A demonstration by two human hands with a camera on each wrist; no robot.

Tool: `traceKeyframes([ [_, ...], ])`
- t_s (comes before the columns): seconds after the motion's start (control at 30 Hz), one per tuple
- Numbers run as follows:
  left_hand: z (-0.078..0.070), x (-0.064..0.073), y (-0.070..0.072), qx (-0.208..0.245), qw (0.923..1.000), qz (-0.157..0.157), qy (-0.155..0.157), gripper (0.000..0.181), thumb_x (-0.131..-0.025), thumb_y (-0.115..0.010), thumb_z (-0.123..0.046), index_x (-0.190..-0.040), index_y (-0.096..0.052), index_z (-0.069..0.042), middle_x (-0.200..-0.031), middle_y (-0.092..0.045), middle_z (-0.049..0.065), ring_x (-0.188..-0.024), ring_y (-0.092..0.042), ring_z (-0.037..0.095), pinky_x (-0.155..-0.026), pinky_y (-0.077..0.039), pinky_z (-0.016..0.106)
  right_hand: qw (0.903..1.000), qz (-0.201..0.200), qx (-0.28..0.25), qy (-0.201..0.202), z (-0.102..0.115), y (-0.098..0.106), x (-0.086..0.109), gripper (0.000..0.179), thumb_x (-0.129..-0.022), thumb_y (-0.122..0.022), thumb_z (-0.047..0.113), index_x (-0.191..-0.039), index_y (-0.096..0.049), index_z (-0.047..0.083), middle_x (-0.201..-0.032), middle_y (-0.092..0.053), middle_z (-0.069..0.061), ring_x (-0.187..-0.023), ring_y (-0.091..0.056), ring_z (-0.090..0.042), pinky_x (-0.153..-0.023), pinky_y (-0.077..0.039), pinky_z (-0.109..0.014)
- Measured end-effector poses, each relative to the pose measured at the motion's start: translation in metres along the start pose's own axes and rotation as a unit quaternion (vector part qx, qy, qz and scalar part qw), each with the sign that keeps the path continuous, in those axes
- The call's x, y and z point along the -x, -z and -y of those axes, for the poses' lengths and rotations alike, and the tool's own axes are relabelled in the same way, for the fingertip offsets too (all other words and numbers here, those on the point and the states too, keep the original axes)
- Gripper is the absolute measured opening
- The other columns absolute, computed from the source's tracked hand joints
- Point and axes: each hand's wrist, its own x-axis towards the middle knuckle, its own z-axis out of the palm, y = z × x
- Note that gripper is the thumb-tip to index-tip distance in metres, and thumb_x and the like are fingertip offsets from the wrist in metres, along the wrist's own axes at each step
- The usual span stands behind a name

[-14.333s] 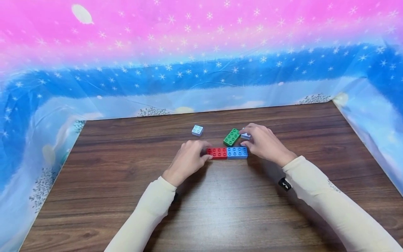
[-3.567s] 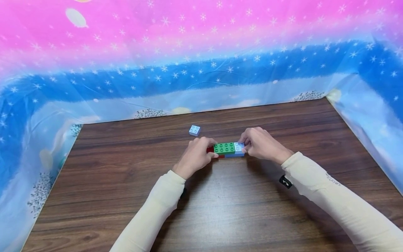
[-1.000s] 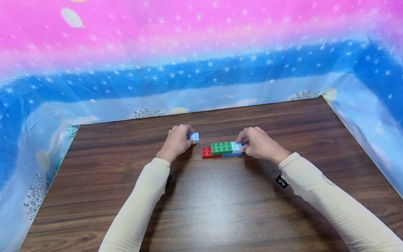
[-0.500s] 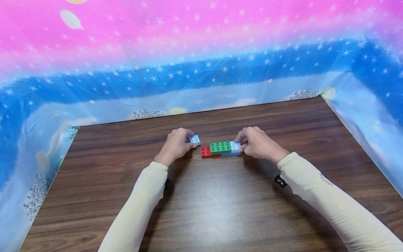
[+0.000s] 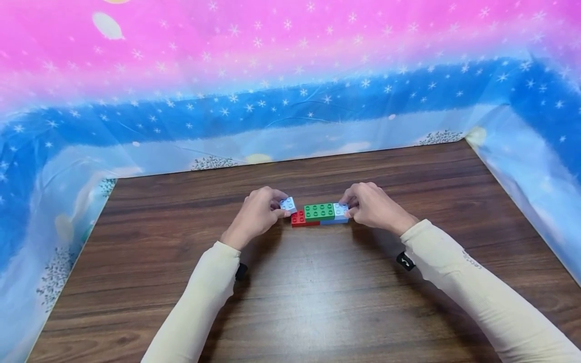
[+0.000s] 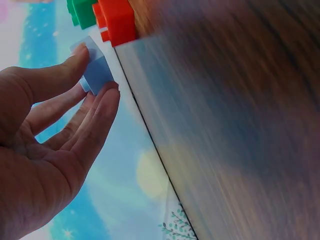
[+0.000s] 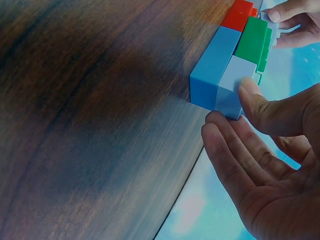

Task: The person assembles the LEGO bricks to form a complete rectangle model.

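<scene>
My left hand [image 5: 256, 212] pinches a small pale blue building brick [image 6: 98, 72] between thumb and fingers. This brick is tilted, just behind and above the bare left end of a red brick [image 5: 297, 219]; contact between them cannot be made out. End to end with the red one on the table lies a blue brick [image 7: 212, 65]. A green brick [image 5: 319, 212] spans both from on top. Beside the green one, a second small pale brick [image 7: 235, 82] sits on the blue brick's right end. My right hand [image 5: 379, 207] holds that pale brick with thumb and fingertips.
The brown wood-grain table [image 5: 313, 297] reaches towards me in front of the bricks. A pink and blue snowflake-patterned cloth [image 5: 281, 106] hangs behind the table and along its sides.
Since the oldest frame, the green and one pale brick came onto the red and blue row. Lately my left hand took the other pale brick and brought it to the red end.
</scene>
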Motion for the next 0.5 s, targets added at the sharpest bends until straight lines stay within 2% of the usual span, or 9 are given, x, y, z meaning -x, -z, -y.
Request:
traceKeyframes([
  [0.2, -0.006, 0.004, -0.006, 0.003, 0.9998, 0.014, -0.016, 0.032, -0.092, -0.075, -0.009, -0.123, -0.070, -0.001, -0.111, -0.071, 0.011, -0.098, -0.070, 0.022, -0.083, -0.055, 0.039, 1.0000, -0.002, -0.005, -0.004, 0.000, 0.000, 0.000, 0.020, -0.087, -0.075, -0.003, -0.107, -0.075, -0.002, -0.099, -0.074, -0.013, -0.090, -0.071, -0.022, -0.078, -0.056, -0.040],
  [0.5, -0.011, 0.006, -0.012, -0.003, 0.9994, 0.017, -0.031, 0.030, -0.091, -0.076, -0.007, -0.120, -0.071, -0.001, -0.113, -0.067, 0.012, -0.096, -0.070, 0.021, -0.082, -0.055, 0.038, 1.0000, -0.007, -0.003, -0.005, -0.001, 0.000, 0.000, 0.020, -0.086, -0.077, -0.003, -0.105, -0.075, -0.002, -0.098, -0.075, -0.013, -0.089, -0.071, -0.022, -0.080, -0.057, -0.042],
])
